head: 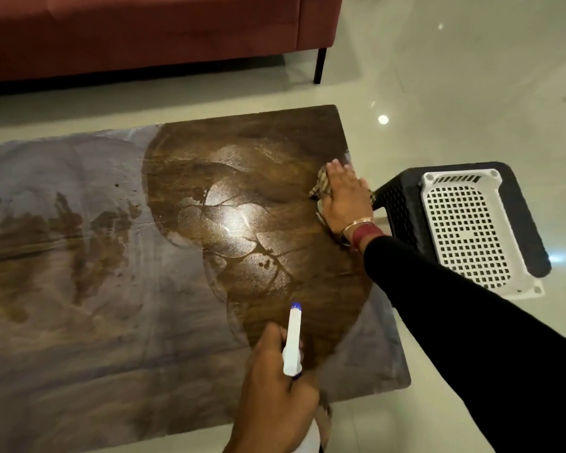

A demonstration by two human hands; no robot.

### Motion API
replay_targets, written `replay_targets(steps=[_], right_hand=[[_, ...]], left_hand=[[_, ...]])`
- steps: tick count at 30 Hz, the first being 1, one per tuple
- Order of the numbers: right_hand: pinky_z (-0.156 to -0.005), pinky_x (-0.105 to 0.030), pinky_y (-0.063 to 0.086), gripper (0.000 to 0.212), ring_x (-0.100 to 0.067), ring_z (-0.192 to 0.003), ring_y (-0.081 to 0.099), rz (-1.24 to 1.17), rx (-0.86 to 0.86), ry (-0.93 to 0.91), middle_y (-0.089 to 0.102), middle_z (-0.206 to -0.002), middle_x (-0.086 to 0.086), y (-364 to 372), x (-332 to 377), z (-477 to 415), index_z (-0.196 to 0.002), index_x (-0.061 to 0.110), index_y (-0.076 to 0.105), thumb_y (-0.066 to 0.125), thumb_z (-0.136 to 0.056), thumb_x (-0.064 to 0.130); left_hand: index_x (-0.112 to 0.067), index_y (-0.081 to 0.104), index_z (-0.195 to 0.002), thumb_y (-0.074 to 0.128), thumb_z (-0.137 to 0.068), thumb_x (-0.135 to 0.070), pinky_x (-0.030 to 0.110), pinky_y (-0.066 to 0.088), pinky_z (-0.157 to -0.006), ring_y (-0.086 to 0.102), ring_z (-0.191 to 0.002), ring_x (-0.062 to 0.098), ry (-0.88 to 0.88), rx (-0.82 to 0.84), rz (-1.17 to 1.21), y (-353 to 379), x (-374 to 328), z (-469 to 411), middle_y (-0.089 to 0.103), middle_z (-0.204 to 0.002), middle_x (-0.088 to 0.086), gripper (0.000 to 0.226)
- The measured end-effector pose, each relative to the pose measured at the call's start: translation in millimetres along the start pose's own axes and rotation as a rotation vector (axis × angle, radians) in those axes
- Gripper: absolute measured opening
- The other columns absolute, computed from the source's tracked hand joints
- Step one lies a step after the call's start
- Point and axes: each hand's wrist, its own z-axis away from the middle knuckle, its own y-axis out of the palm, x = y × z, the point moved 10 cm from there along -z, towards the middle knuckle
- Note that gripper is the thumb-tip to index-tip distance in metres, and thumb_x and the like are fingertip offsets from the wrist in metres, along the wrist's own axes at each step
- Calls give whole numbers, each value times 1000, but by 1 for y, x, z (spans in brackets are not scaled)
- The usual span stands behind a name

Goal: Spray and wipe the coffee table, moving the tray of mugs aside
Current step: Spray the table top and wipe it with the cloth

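Note:
The low wooden coffee table (79, 322) fills the view; its left and near parts look dusty grey, while the right part is dark, wet and shiny. My right hand (345, 197) lies flat on a striped cloth (321, 184) at the table's right edge. Near the front edge my left hand (275, 387) grips a white spray bottle (292, 341) whose blue-tipped nozzle points out over the wet patch. No tray of mugs shows in this view.
A dark plastic stool (402, 207) stands on the floor just right of the table with a white perforated basket (464, 223) on top. A red sofa (144, 31) runs along the far side, one black leg (320, 65) near the table's far right corner. Glossy tiled floor all around.

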Motion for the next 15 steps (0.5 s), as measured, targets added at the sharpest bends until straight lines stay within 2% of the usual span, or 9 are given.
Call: replay_targets(steps=[2, 3, 6, 8, 12, 15], right_hand=[[-126, -47, 11, 75, -18, -155, 13, -20, 36, -55, 15, -169, 3, 11, 0, 52, -161, 22, 18, 26, -89, 41], [-126, -48, 12, 76, -17, -155, 14, -33, 48, -94, 16, -168, 5, 19, -2, 82, -161, 23, 20, 27, -88, 41], [-123, -49, 19, 73, -16, -153, 21, -26, 89, -230, 24, -167, 6, 28, -10, 125, -158, 23, 30, 45, -87, 31], [-122, -50, 21, 76, -20, -153, 25, -22, 80, -237, 27, -166, 2, 19, -17, 98, -158, 19, 32, 52, -84, 25], [-122, -48, 26, 70, -33, -148, 33, -94, -11, -135, 35, -161, -11, -14, -21, -22, -156, 10, 33, 47, -89, 24], [-125, -45, 21, 67, -30, -152, 24, -59, -29, -96, 26, -165, -8, -26, -16, -101, -159, 12, 26, 50, -96, 19]], left_hand=[[-31, 54, -94, 71, -73, -8, 47, 59, -82, 64, -83, 13, 4, 23, -8, 5, -2, -4, 63, -87, -3, 35], [-31, 55, -95, 71, -73, -10, 45, 59, -83, 64, -84, 12, 8, 29, -6, 6, -3, -2, 63, -89, -4, 35], [-35, 56, -96, 70, -72, -15, 42, 59, -85, 64, -87, 10, 17, 30, 1, 6, -7, -8, 63, -94, -5, 35], [-31, 54, -97, 73, -75, -11, 43, 60, -85, 64, -87, 10, 38, 21, -17, 7, -7, -14, 62, -93, -4, 36], [-23, 52, -94, 69, -72, -12, 48, 58, -79, 63, -84, 17, 85, -3, -31, 12, -9, -26, 60, -86, -2, 30], [-21, 54, -93, 64, -70, -14, 47, 57, -79, 62, -84, 19, 124, -10, -25, 15, -14, -34, 59, -89, -4, 25]])
